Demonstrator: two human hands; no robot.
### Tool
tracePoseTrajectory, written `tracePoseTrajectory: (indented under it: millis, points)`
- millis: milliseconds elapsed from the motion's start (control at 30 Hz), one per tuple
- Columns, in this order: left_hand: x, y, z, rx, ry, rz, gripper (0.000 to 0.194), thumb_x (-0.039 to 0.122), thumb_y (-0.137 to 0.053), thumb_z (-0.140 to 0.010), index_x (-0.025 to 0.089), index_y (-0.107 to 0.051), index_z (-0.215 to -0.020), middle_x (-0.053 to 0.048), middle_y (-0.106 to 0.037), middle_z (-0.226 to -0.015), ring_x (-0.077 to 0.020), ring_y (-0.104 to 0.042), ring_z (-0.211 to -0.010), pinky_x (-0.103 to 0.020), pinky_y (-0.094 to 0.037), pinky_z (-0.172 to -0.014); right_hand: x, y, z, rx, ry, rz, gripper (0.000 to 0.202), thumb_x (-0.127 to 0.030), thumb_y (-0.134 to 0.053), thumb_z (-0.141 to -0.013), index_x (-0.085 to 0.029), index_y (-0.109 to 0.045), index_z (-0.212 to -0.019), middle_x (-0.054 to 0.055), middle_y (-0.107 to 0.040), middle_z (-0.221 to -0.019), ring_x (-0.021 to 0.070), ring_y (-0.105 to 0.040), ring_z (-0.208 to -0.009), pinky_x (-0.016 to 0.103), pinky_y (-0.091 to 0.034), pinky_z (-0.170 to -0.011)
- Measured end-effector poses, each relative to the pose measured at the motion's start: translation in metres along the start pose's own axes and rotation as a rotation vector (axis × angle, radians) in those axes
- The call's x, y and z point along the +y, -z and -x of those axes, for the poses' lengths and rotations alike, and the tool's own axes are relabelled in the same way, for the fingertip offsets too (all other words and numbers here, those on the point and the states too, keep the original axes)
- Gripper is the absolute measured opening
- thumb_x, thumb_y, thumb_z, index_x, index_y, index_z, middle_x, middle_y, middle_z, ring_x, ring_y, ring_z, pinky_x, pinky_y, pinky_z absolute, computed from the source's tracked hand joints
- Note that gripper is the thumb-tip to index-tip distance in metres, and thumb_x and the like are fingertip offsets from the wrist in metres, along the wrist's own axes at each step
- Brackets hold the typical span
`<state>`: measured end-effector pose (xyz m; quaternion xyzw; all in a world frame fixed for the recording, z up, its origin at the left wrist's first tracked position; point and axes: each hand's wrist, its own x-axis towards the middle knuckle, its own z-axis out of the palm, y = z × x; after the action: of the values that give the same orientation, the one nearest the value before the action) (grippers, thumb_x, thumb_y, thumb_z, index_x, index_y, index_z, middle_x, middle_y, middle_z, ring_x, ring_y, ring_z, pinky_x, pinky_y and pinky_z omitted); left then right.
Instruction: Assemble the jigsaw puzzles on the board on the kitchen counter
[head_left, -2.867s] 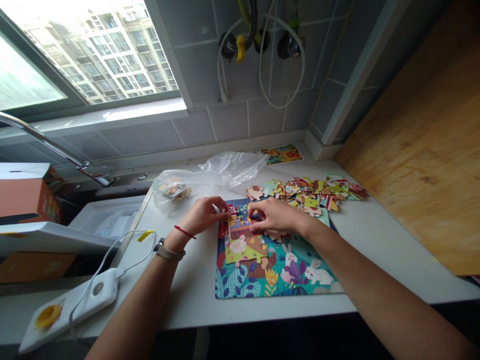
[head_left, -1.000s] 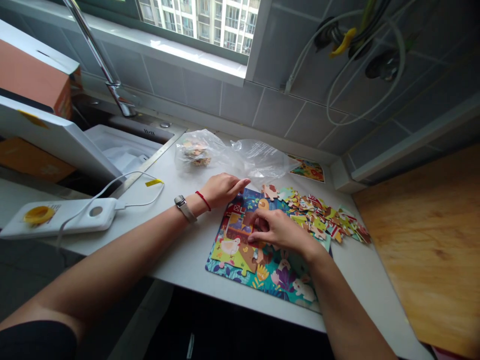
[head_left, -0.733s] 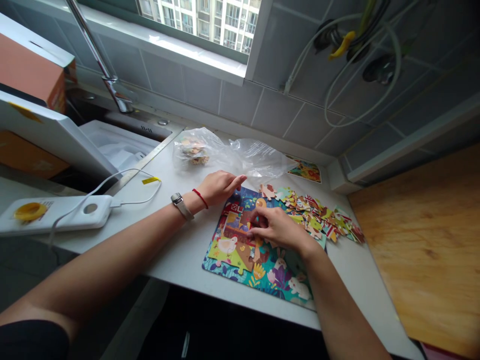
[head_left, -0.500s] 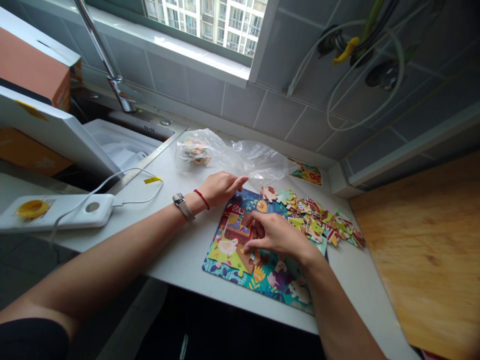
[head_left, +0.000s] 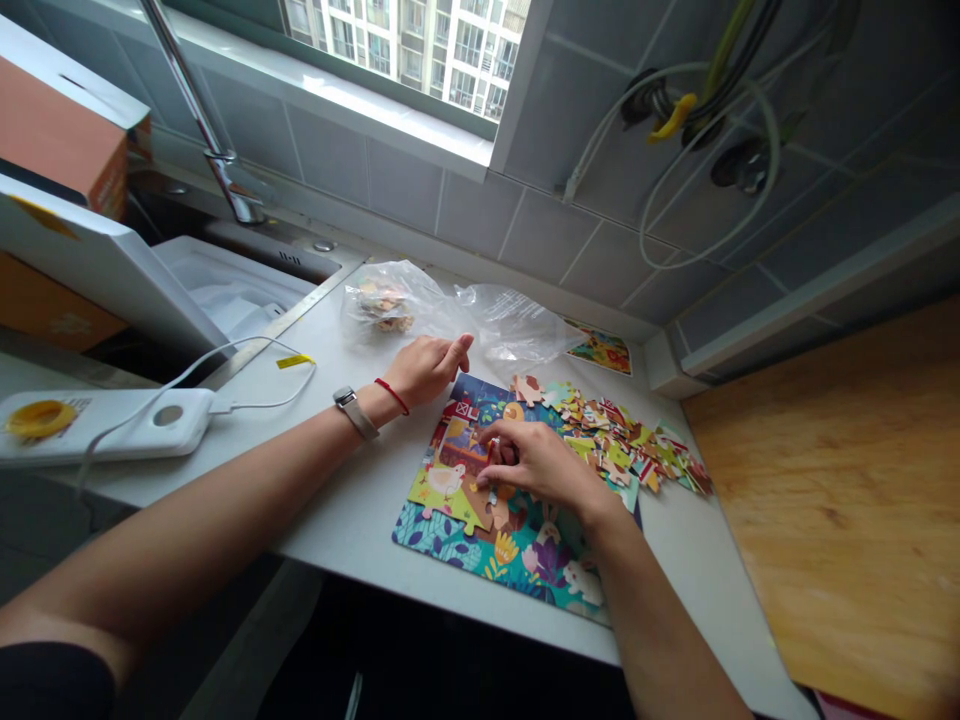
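Observation:
My right hand [head_left: 536, 465] is over the illustrated puzzle board [head_left: 450, 552], thumb and fingers bent around a small jigsaw piece [head_left: 493, 450] with red on it; the fingers hide most of it. Just left of these fingers lie joined jigsaw pieces [head_left: 442, 482], showing a white hen on green and part of a barn scene. My left hand [head_left: 426, 370] rests on the counter by the board's upper left corner, holding nothing, its thumb out and its other fingers loosely bent and partly hidden. A heap of loose jigsaw pieces [head_left: 619, 435] covers the board's right side and spills past it.
Behind the board lies a clear plastic bag [head_left: 510, 320] with pieces in its left end, beside a picture card [head_left: 604, 350]. A white power strip [head_left: 150, 425] with a cable sits left, near the sink [head_left: 330, 275]. A wooden board [head_left: 817, 490] borders the right.
My left hand's fingers have drawn in and its thumb now stands out. My right hand stays over the joined pieces with only a slight shift. The whole view has moved a little.

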<state>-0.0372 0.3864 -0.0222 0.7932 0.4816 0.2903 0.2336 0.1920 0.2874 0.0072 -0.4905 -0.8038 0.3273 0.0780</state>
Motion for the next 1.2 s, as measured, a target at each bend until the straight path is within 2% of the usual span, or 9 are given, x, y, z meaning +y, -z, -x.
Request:
tracePoseTrajectory:
  millis: [333,433,567,633,700,900,1000,1067,1200]
  points:
    - [0.002,0.001,0.0,-0.011,-0.004,0.013,0.091,0.069,-0.008,-0.107,0.019,-0.079,-0.08,-0.006,-0.071,-0.066,-0.0188,-0.066,-0.067,-0.032,-0.042,-0.069,0.005,-0.001,0.0,0.027,0.055,-0.002,0.036,-0.044,-0.09,-0.081,-0.023,-0.072,-0.104,-0.004,-0.066,-0.076,0.0131,-0.059,-0.068,0.024,-0.039,-0.064]
    - [0.003,0.001,0.001,-0.019,-0.01,0.014,0.09,0.069,-0.009,-0.107,0.019,-0.079,-0.08,-0.005,-0.071,-0.066,-0.0191,-0.066,-0.066,-0.032,-0.042,-0.067,0.001,0.0,0.003,0.106,0.137,-0.011,0.032,-0.047,-0.086,-0.085,-0.021,-0.069,-0.092,-0.003,-0.065,-0.074,0.0119,-0.057,-0.066,0.023,-0.038,-0.064]
    - [0.002,-0.001,0.002,-0.021,-0.041,0.02,0.085,0.068,-0.015,-0.107,0.02,-0.078,-0.078,-0.004,-0.07,-0.063,-0.0193,-0.066,-0.064,-0.031,-0.042,-0.066,-0.005,-0.003,0.003,0.172,0.176,0.018,0.052,-0.047,-0.073,-0.095,-0.021,-0.044,-0.061,-0.005,-0.047,-0.058,0.0096,-0.042,-0.056,0.024,-0.031,-0.058]
    - [0.001,-0.002,0.002,-0.019,-0.044,0.022,0.083,0.068,-0.017,-0.106,0.021,-0.078,-0.078,-0.004,-0.07,-0.062,-0.0192,-0.066,-0.064,-0.031,-0.042,-0.066,-0.006,-0.007,0.002,0.175,0.189,0.025,0.053,-0.04,-0.067,-0.097,-0.022,-0.035,-0.059,-0.007,-0.039,-0.055,0.0094,-0.036,-0.053,0.025,-0.028,-0.057]
    - [0.0,-0.003,0.002,-0.015,-0.041,0.021,0.082,0.067,-0.017,-0.106,0.021,-0.079,-0.078,-0.004,-0.069,-0.062,-0.019,-0.065,-0.062,-0.031,-0.042,-0.065,-0.004,-0.011,0.0,0.169,0.205,0.009,0.05,-0.035,-0.065,-0.097,-0.022,-0.032,-0.06,-0.007,-0.037,-0.055,0.0092,-0.034,-0.053,0.026,-0.027,-0.056]
    - [0.001,-0.003,0.002,-0.024,-0.032,0.013,0.082,0.067,-0.016,-0.105,0.021,-0.079,-0.078,-0.005,-0.069,-0.063,-0.0197,-0.066,-0.063,-0.032,-0.043,-0.067,-0.003,-0.013,-0.001,0.135,0.184,0.0,0.047,-0.033,-0.068,-0.096,-0.021,-0.037,-0.062,-0.007,-0.039,-0.057,0.0084,-0.035,-0.053,0.025,-0.025,-0.055]
    - [0.002,-0.002,0.002,-0.03,-0.03,0.012,0.082,0.066,-0.016,-0.105,0.021,-0.079,-0.079,-0.005,-0.07,-0.064,-0.0201,-0.067,-0.065,-0.032,-0.044,-0.068,-0.006,-0.01,-0.001,0.111,0.151,0.009,0.044,-0.043,-0.078,-0.092,-0.02,-0.049,-0.068,-0.006,-0.052,-0.063,0.0094,-0.044,-0.058,0.024,-0.029,-0.058]
    - [0.003,-0.002,0.002,-0.029,-0.035,0.012,0.081,0.065,-0.016,-0.106,0.02,-0.079,-0.079,-0.005,-0.07,-0.064,-0.0199,-0.067,-0.065,-0.031,-0.044,-0.068,-0.008,-0.008,-0.001,0.084,0.116,0.034,0.039,-0.049,-0.084,-0.087,-0.02,-0.059,-0.079,-0.003,-0.062,-0.071,0.0113,-0.052,-0.065,0.024,-0.032,-0.061]
    - [0.003,-0.002,0.002,-0.027,-0.044,0.008,0.081,0.064,-0.017,-0.107,0.02,-0.079,-0.079,-0.005,-0.07,-0.063,-0.0196,-0.067,-0.065,-0.031,-0.043,-0.067,-0.009,-0.006,0.0,0.034,0.044,0.102,0.039,-0.051,-0.088,-0.082,-0.021,-0.065,-0.091,-0.001,-0.068,-0.079,0.0139,-0.056,-0.069,0.025,-0.032,-0.062]
